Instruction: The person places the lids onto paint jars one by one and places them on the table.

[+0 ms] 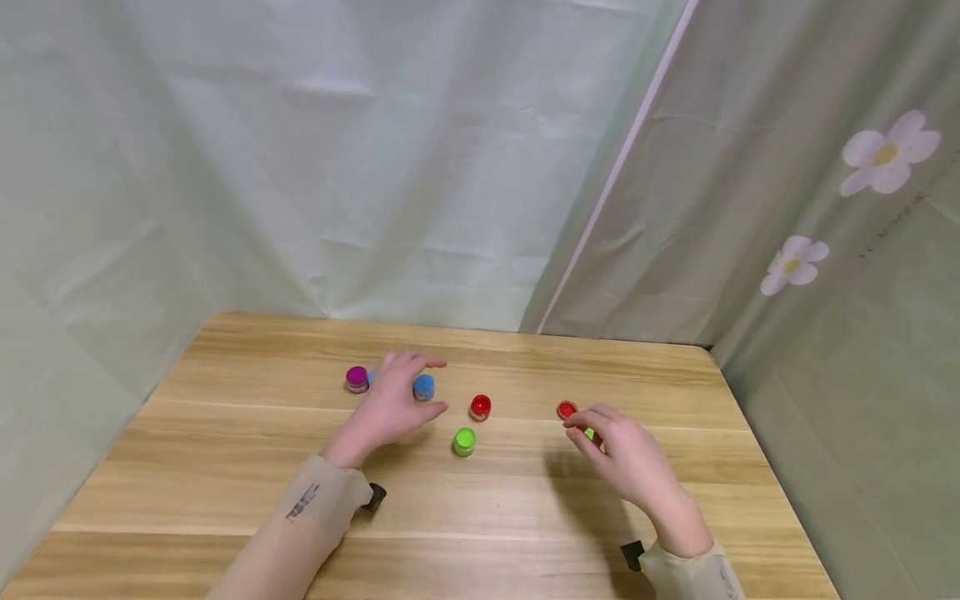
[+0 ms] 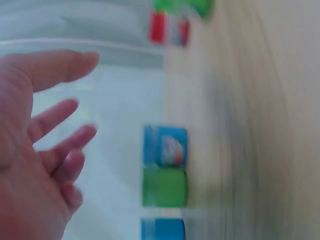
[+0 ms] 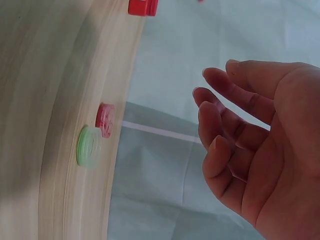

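My left hand (image 1: 393, 396) hovers above the table with thumb and fingers spread, nothing between them. Beneath and beside it stand a blue jar (image 1: 423, 387), a purple-topped jar (image 1: 357, 379) and more small jars partly hidden by the hand. In the left wrist view a green jar (image 2: 165, 187) sits between two blue ones, blurred. An uncapped red jar (image 1: 480, 407) and a bright green jar (image 1: 464, 442) stand to its right. My right hand (image 1: 626, 454), fingers loosely bent and holding nothing, is over a red lid (image 3: 105, 120) and a green lid (image 3: 89, 147).
The wooden table (image 1: 480, 517) ends at a pale curtain (image 1: 360, 183) behind and at both sides. White flowers (image 1: 891, 152) are printed on the right-hand curtain. Black straps (image 1: 375, 497) show at the sleeve cuffs.
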`<state>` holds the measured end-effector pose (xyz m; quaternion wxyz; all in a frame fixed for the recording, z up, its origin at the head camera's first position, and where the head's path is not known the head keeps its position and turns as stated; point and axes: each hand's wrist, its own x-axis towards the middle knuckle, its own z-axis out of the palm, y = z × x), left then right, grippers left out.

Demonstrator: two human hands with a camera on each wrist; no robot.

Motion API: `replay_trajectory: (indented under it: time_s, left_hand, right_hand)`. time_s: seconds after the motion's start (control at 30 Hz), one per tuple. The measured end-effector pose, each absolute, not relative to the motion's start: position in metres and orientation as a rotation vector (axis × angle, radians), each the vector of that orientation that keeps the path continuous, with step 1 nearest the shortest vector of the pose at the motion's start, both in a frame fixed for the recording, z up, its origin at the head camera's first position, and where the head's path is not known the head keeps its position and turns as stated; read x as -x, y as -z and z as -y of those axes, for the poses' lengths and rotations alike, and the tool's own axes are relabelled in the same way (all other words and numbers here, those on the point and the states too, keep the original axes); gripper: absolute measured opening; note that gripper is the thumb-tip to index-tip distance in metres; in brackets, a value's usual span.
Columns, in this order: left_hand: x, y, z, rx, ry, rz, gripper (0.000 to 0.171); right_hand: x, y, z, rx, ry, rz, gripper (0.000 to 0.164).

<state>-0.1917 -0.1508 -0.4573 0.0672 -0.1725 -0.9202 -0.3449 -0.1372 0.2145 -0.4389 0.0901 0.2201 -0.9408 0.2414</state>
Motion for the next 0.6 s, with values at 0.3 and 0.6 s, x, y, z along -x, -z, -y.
replay_trajectory:
  time_s: [0.3,0.6]
  left_hand:
    - [0.159,0.463,0.137,0.563,1.409,2.877,0.049]
    - [0.157,0.480,0.118,0.554,1.442,2.964,0.049]
  right_hand:
    - [0.140,0.432,-0.219,-0.638,-0.733,2.823,0.009]
    - [0.141,0.426,-0.220,-0.647,-0.768,2.792,0.010]
